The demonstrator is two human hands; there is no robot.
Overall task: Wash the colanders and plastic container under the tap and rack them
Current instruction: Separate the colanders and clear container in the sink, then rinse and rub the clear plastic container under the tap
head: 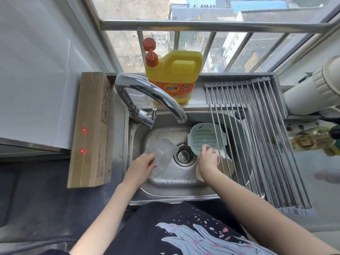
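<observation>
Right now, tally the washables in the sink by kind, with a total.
Colander, green: 1
Colander, cream: 1, partly hidden under the rack
Clear container: 1
Total: 3

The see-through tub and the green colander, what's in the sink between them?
In the head view, the round metal drain strainer sits between the clear tub and the green colander, on the sink floor.
</observation>
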